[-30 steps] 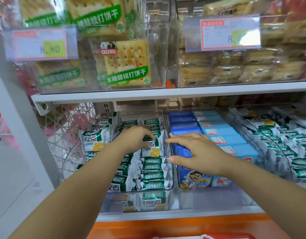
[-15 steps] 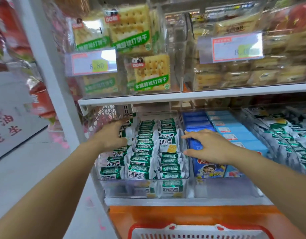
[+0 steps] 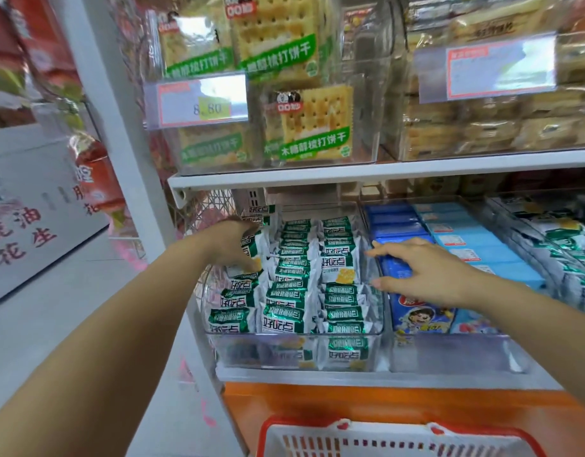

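A clear bin [image 3: 294,352] on the lower shelf holds rows of small green-and-white snack packets [image 3: 294,282]. My left hand [image 3: 230,244] reaches into the bin's left column, and its fingers curl round one green-and-white packet [image 3: 251,245] there. My right hand [image 3: 419,270] hovers flat, fingers straight, over the dark blue boxes [image 3: 396,225] in the neighbouring clear bin, its fingertips near the divider between the two bins. It holds nothing.
Light blue boxes [image 3: 475,245] and more green packets [image 3: 568,245] fill the bins to the right. Cracker packs [image 3: 309,123] and price tags [image 3: 198,102] stand on the upper shelf [image 3: 383,171]. A red-and-white basket [image 3: 396,438] sits below. The aisle floor [image 3: 53,324] lies left.
The view has swung left and nearer the shelf. My left hand moved from the middle of the green packets to the left column. My right hand stayed over the blue boxes.
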The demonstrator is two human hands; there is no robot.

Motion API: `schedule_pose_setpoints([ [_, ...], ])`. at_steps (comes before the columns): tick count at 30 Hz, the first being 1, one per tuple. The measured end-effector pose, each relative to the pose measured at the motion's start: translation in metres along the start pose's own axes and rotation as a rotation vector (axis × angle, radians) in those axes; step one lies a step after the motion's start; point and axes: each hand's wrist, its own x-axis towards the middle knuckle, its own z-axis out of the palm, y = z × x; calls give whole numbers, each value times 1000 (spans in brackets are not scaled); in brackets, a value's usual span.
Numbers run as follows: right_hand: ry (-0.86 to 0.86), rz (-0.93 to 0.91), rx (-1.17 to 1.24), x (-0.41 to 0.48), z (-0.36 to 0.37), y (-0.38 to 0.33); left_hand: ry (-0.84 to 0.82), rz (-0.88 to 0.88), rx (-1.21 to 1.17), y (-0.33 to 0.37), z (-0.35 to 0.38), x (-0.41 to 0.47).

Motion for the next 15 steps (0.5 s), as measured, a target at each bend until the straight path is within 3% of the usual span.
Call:
schedule_pose_setpoints([
  [8, -10, 9, 14, -2, 0, 0, -8, 16, 14, -3, -1, -6],
  [12, -4, 18, 28, -1, 1, 2, 101, 12, 0, -1, 2, -15],
  [15, 0, 10, 22, 0, 2, 3, 277, 64, -100, 10, 1, -27],
])
